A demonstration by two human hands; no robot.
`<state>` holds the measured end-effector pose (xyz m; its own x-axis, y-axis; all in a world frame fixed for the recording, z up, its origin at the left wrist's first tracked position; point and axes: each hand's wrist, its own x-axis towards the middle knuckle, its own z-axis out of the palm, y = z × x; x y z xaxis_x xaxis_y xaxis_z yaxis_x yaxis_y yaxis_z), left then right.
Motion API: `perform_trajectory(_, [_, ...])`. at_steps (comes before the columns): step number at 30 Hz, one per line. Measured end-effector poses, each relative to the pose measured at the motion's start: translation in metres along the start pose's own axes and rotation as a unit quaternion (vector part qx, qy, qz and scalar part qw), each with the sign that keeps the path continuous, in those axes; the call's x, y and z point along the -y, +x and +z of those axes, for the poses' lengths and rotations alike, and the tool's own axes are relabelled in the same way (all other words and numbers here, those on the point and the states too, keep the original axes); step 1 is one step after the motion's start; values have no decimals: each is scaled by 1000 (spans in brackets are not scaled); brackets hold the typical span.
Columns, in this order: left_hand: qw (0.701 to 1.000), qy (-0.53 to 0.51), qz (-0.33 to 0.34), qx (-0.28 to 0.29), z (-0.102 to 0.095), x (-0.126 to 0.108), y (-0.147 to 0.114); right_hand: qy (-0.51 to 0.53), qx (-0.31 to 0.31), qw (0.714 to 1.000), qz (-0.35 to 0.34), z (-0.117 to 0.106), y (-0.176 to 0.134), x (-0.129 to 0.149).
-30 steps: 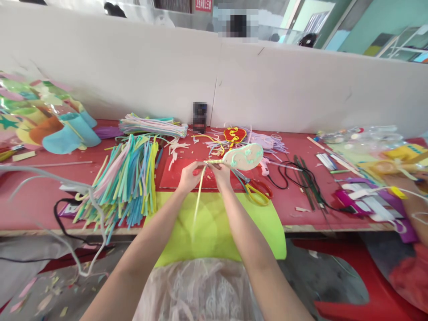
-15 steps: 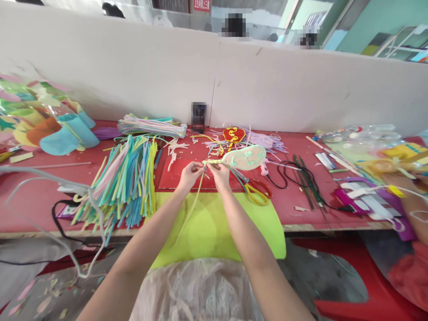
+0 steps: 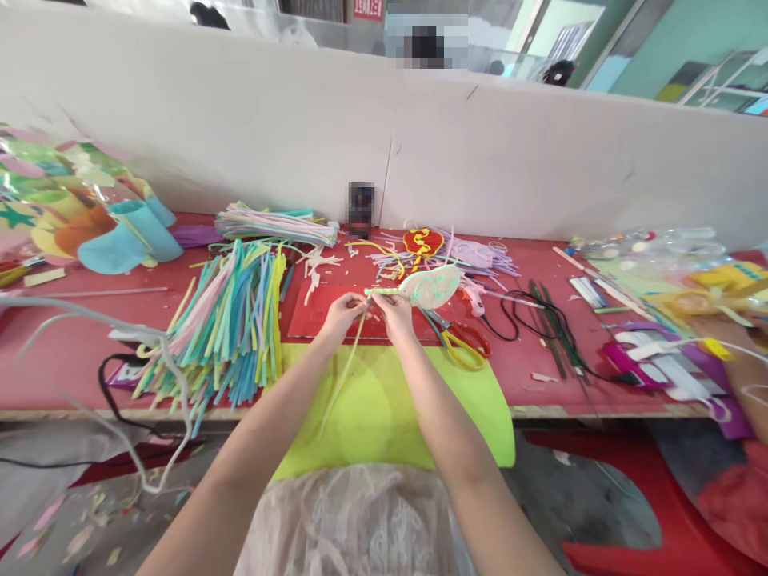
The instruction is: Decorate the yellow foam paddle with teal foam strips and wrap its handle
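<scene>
My left hand [image 3: 346, 314] pinches a pale yellow pipe cleaner [image 3: 346, 370] at the tip of a wrapped stem. The loose length hangs down over the yellow-green sheet [image 3: 384, 408]. Just beside it, my right hand [image 3: 392, 312] is closed around the stem [image 3: 387, 291] of a flat, pale, fan-shaped craft piece [image 3: 430, 288] with mint-green decoration. The wide head of that piece points right, past my right fingers. My fingertips almost meet and partly hide the stem's end. Below the hands lies a red board [image 3: 312, 316] with small scraps.
Colourful pipe cleaners [image 3: 222, 328] are heaped at left, with another bundle [image 3: 276, 224] behind. Scissors [image 3: 465, 344] lie right of the hands, near a pink glue gun [image 3: 476, 302] and its black cord. A red-and-yellow craft piece [image 3: 423, 242] lies behind. A white partition [image 3: 510, 152] borders the table.
The pale head has turned, looking narrower and sitting slightly further left. Both hands stay closed at the stem in nearly the same place. The whole view has shifted slightly.
</scene>
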<state>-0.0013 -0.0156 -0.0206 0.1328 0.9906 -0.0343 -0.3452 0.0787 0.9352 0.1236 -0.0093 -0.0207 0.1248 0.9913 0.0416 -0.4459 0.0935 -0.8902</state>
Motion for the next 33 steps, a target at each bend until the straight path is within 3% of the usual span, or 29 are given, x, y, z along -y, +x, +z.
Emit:
perform_trajectory(6, [1000,25,7,-6,-1,-1,0,21,15,1000,-2,0,-1,0])
perform_trajectory(14, [982,152,116,-6,-6,1,6,80,36,996,31,1,-2,3])
perform_trajectory(18, [986,136,98,-10,-8,1,8,88,59,993,56,-1,-2,5])
perform_trajectory(33, [985,146,90,-11,-12,1,10,78,54,992,84,-4,-4,7])
